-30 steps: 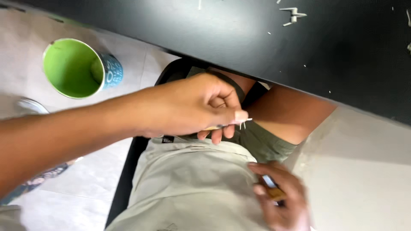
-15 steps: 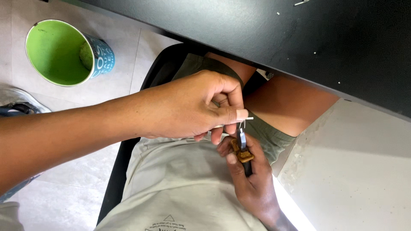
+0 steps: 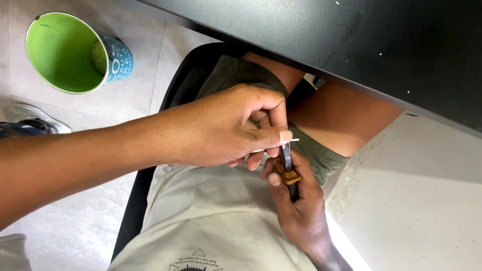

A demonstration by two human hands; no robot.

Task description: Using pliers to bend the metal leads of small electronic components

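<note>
Compared with half a second before, the right hand (image 3: 296, 200) has kept its place under the left hand, and the blade of the small knife (image 3: 287, 165) now stands close against the thin white stick (image 3: 291, 141); the view has shifted only a little. On the far left, a green bucket (image 3: 65, 52) with a blue outside lies on the tiled floor (image 3: 75, 236), and below it a grey shoe (image 3: 35, 118) is seen. The left hand (image 3: 226, 128) comes in from the left, over the lap, and pinches the white stick between thumb and fingertips; only its pale tip shows. Just right of this and lower, the right hand is closed around the knife with the brown handle, blade pointing up to the stick. Above them runs the black table (image 3: 351, 45).
</note>
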